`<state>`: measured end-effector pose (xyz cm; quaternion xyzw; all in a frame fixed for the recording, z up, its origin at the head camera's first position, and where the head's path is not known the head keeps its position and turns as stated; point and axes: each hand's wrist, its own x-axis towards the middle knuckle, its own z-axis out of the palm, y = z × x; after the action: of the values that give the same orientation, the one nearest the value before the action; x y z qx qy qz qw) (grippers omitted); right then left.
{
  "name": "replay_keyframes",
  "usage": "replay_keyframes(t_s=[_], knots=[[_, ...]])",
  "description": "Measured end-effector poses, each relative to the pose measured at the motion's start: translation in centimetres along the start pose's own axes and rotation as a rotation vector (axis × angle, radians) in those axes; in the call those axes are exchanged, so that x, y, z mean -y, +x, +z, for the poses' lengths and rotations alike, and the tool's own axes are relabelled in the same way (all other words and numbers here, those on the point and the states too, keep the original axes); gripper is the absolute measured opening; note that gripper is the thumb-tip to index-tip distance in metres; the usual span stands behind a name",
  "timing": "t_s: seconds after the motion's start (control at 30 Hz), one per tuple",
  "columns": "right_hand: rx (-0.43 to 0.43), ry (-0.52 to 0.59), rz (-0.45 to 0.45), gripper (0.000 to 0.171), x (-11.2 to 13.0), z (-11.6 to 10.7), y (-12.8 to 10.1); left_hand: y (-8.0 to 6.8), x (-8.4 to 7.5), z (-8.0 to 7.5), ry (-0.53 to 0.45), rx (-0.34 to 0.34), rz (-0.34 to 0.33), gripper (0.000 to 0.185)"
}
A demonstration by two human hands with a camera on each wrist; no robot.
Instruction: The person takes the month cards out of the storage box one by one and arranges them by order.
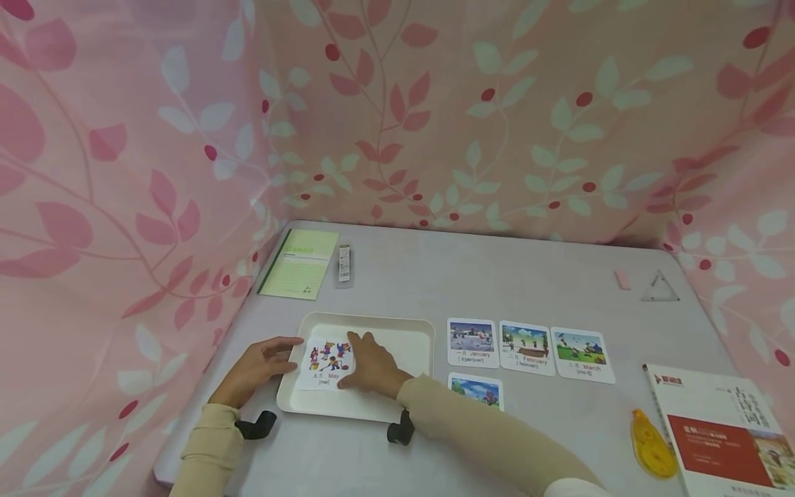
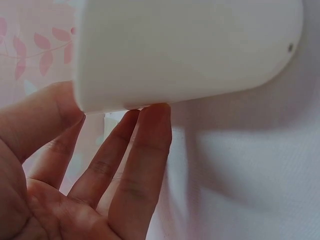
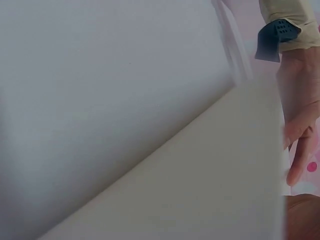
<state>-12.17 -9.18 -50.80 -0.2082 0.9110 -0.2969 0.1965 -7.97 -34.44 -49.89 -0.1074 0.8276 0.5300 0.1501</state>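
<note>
In the head view a white rectangular tray (image 1: 397,331) lies on the table. Over its left half is a picture card (image 1: 326,366) printed "May", with small figures above the word. My right hand (image 1: 373,362) grips that card at its right side, thumb near the lower edge and fingertips by the upper corner. My left hand (image 1: 263,366) touches the tray's left rim, its fingertips right beside the card. Seen from the left wrist, the left hand's fingers (image 2: 142,145) are fairly straight against a smooth white surface. Most of the right hand is hidden in the right wrist view.
Right of the tray lie the January card (image 1: 472,342), February card (image 1: 528,347), March card (image 1: 582,353) and a partly covered card (image 1: 478,392). Around the table are a notebook (image 1: 298,266), small package (image 1: 344,266), pink eraser (image 1: 623,279), triangle ruler (image 1: 660,297), yellow tape dispenser (image 1: 652,449) and book (image 1: 714,428).
</note>
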Motion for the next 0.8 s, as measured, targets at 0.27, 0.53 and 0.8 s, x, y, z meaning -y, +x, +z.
replay_keyframes(t_s=[0.27,0.53,0.8], knots=[[-0.056,0.041,-0.046,0.102,-0.4,0.2,-0.5,-0.2,0.0,0.0,-0.025,0.022,0.014,0.055],[-0.126,0.095,-0.108,0.098,-1.0,-0.1,-0.8,0.0,0.1,-0.1,-0.012,0.003,-0.012,0.054],[-0.092,0.245,-0.126,0.094,-1.9,-1.1,-1.3,0.0,0.3,0.0,-0.004,-0.005,-0.021,0.055]])
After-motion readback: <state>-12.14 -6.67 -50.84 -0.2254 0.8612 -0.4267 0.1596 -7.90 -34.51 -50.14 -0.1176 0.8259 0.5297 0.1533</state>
